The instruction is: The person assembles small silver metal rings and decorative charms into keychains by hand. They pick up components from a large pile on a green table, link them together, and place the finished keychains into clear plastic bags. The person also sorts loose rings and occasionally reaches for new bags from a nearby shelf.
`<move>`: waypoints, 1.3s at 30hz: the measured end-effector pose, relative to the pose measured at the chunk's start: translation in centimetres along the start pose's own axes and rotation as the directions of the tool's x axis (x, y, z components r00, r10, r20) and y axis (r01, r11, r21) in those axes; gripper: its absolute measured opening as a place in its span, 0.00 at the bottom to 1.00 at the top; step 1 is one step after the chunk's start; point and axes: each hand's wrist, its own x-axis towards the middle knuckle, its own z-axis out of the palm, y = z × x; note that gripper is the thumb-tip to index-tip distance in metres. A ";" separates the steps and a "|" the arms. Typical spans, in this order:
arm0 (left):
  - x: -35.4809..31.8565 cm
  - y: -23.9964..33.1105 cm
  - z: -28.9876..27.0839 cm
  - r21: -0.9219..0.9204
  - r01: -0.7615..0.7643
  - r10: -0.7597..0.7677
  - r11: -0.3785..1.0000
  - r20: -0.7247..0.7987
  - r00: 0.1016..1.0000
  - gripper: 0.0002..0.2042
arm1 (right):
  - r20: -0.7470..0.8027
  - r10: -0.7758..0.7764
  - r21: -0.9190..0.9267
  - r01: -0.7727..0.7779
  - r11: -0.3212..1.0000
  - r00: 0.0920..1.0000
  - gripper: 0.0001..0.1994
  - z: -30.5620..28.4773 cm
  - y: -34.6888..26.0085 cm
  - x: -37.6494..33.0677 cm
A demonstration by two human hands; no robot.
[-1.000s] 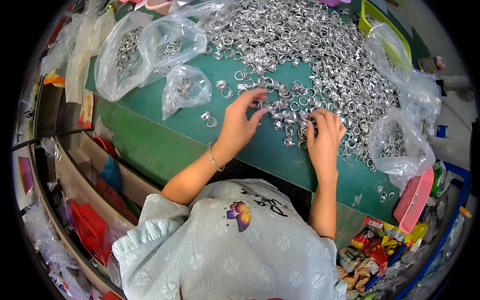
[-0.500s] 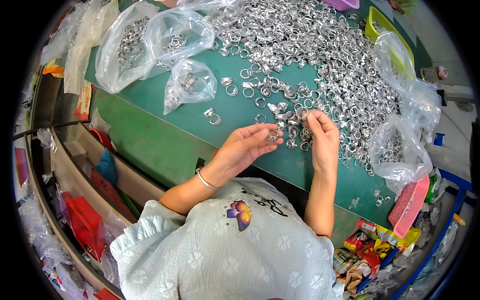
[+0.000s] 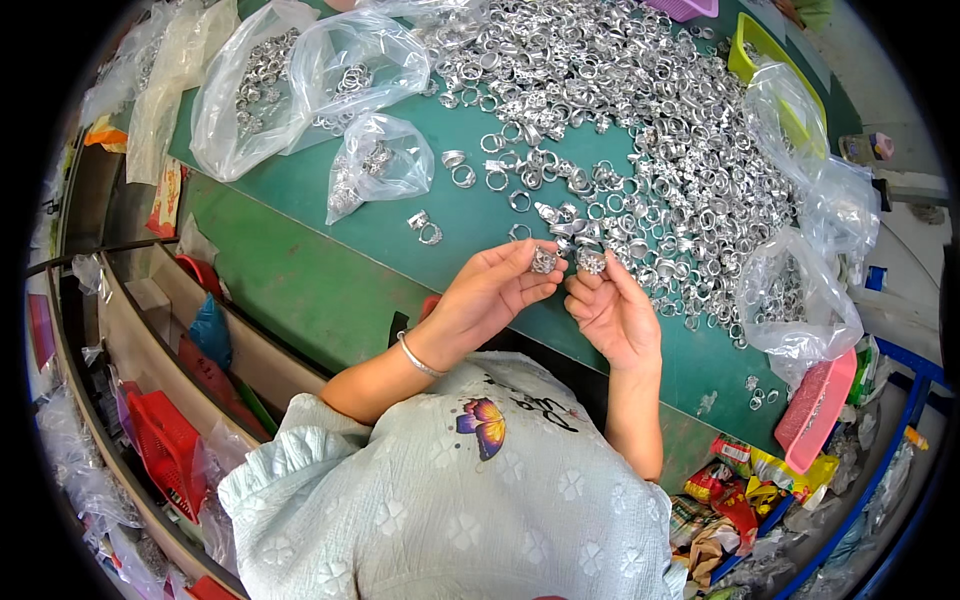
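Note:
My left hand (image 3: 497,288) pinches a silver ring (image 3: 544,260) with a broad patterned face between thumb and fingers. Close beside it, my right hand (image 3: 618,312) grips another silver ring (image 3: 592,262), its ornate face turned up toward me. The two rings are held side by side, a small gap between them, above the green table (image 3: 390,245). Just beyond my fingertips begins a large spread pile of silver rings (image 3: 690,170). Two loose rings (image 3: 425,228) lie to the left of my hands.
Clear plastic bags with rings stand at the left (image 3: 375,165) and right (image 3: 800,300) of the pile. A pink basket (image 3: 818,410) hangs by the right table edge; a yellow-green basket (image 3: 750,50) sits far right. At left are wooden compartments (image 3: 190,330) and a red basket (image 3: 165,450).
My right hand has drawn back from the pile toward my left hand and now shows a ring at its fingertips. The left hand's ring has turned its patterned face up.

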 end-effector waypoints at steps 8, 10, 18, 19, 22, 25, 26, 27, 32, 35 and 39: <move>-0.2 -0.3 1.3 0.549 -0.213 0.310 0.808 -0.090 0.946 0.12 | -0.046 -0.289 -0.439 0.241 0.866 0.956 0.10 0.3 0.8 -0.3; 0.1 0.2 0.6 0.735 -0.344 0.480 0.584 0.029 0.877 0.12 | -0.012 -0.438 -0.594 0.346 0.727 0.899 0.10 0.4 0.7 -0.1; -1.5 -0.4 -0.1 0.741 -0.273 0.391 0.614 0.015 0.920 0.20 | 0.452 -0.617 -0.787 0.614 0.063 0.644 0.12 11.6 -4.1 9.0; -1.6 -0.5 -0.2 0.751 -0.287 0.392 0.594 0.041 0.919 0.20 | 0.514 -0.602 -0.758 0.653 0.015 0.611 0.13 14.0 -4.9 11.0; -1.5 -0.6 0.2 0.763 -0.280 0.365 0.583 0.062 0.929 0.20 | 0.577 -0.389 -0.734 0.665 0.139 0.718 0.16 17.5 -7.8 17.8; -2.1 -0.2 0.0 0.783 -0.271 0.358 0.559 0.067 0.931 0.20 | 0.504 -0.392 -0.824 0.564 0.049 0.770 0.15 17.2 -8.1 18.5; -2.0 -0.2 -0.2 0.786 -0.262 0.343 0.561 0.067 0.937 0.20 | 0.511 -0.399 -0.845 0.531 -0.070 0.761 0.15 16.1 -8.7 17.5; -2.1 -0.3 -0.5 0.787 -0.259 0.356 0.559 0.054 0.933 0.20 | 0.542 -0.373 -0.833 0.541 -0.117 0.753 0.14 15.2 -8.8 16.3; -2.7 -0.2 -1.1 0.812 -0.216 0.349 0.543 0.016 0.937 0.20 | 0.471 -0.421 -0.865 0.313 -0.393 0.775 0.11 7.5 -8.5 8.8; -2.1 -0.7 -1.0 0.828 -0.226 0.345 0.513 0.042 0.938 0.18 | 0.623 -0.311 -0.649 0.253 -0.717 0.718 0.16 3.4 -5.4 8.1; -1.7 -0.6 -0.2 0.885 -0.228 0.393 0.406 0.057 0.918 0.14 | 0.625 -0.454 -0.697 0.191 -0.692 0.635 0.13 1.4 -3.9 7.4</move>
